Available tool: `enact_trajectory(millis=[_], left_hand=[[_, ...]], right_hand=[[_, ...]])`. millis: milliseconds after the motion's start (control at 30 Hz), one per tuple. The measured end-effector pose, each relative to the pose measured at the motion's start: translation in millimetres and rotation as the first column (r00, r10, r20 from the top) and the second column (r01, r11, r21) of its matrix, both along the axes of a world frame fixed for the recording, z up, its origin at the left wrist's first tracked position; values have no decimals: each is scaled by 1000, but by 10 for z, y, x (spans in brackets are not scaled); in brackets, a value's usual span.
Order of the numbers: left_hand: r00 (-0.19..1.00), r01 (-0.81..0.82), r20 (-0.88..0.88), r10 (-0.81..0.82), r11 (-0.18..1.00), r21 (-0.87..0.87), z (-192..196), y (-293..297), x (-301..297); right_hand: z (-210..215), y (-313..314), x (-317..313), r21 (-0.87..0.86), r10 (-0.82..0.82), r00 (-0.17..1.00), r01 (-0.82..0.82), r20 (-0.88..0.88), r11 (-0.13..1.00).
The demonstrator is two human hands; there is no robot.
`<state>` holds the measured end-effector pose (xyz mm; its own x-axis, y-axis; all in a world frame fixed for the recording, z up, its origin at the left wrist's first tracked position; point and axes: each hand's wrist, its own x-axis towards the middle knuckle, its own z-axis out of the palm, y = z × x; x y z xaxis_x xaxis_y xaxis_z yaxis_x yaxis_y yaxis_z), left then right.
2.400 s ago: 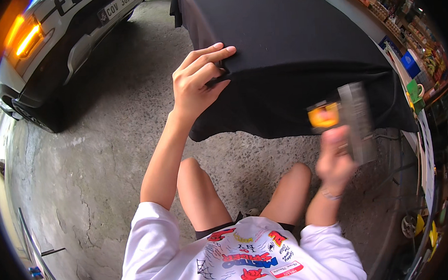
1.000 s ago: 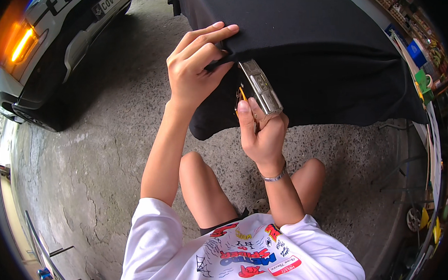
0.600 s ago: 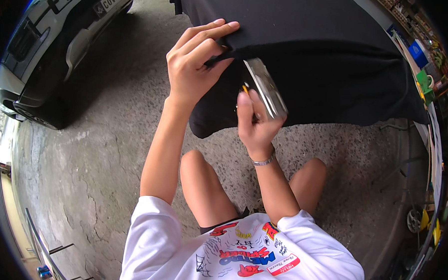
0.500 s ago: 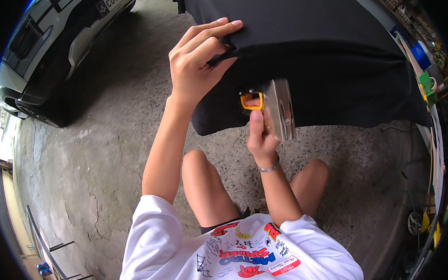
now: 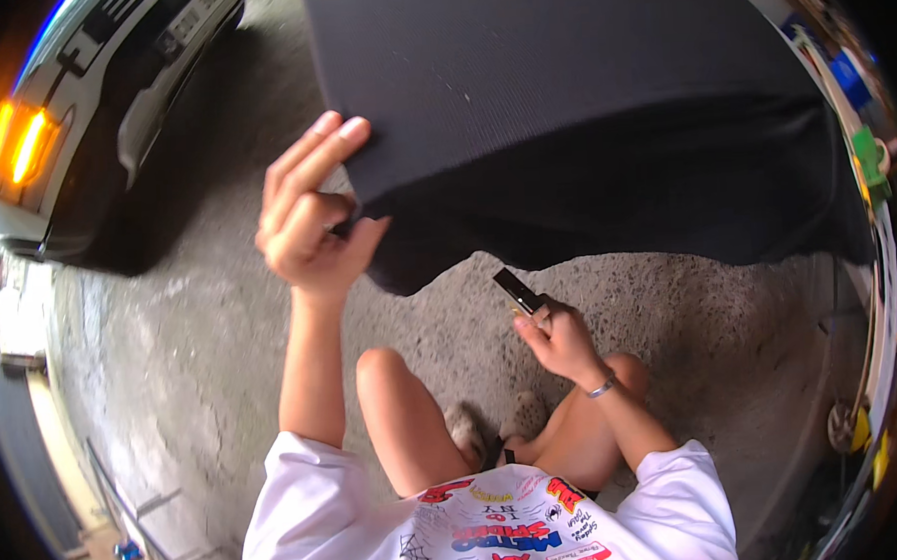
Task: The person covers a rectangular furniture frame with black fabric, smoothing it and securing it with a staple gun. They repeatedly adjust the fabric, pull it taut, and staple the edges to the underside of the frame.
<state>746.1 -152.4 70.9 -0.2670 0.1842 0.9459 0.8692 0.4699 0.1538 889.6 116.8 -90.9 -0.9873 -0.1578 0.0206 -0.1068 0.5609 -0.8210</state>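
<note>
Black cloth [image 5: 559, 70] lies over a flat-topped piece in front of me and hangs down at the near side. At its near left corner, my left hand [image 5: 311, 216] grips the cloth edge between thumb and bent forefinger; two other fingers reach out over the top edge. My right hand [image 5: 563, 343] is lower, above my right knee and apart from the cloth. It is closed around a staple gun [image 5: 519, 292], seen end-on as a narrow dark and metal body. Its handle is mostly hidden by the fingers.
A vehicle [image 5: 92, 145] with a lit orange lamp [image 5: 27, 143] stands at the far left. Rough concrete floor [image 5: 192, 361] lies under my feet. Along the right edge are a green object [image 5: 872, 156], a blue one [image 5: 848, 77] and other clutter. A metal frame [image 5: 128, 504] stands lower left.
My right hand has drawn the staple gun down from the hanging cloth towards my knees and turned it. My left hand keeps to the cloth corner. The view has shifted, and the vehicle's lamp now glows.
</note>
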Motion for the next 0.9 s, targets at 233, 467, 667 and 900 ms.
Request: enact_trajectory(millis=[233,467,667,900], left_hand=[[550,-208,824,134,978,-20,-199,-235,781],[-603,390,601,525,851,-353,-920,-1984,4117],[-684,27,692,229,957,-290,393,-2095,4827],[-112,-313,837,535,781,-541,1065,-1051,2592]], right_hand=[[1027,700,627,349,-117,944,3,307,937],[1826,1242,2170,557,-588,667,301,457,774],[2489,1263,3394,389,-532,25,652,847,651],[2504,1383,3154,375,-726,228,734,648,566]])
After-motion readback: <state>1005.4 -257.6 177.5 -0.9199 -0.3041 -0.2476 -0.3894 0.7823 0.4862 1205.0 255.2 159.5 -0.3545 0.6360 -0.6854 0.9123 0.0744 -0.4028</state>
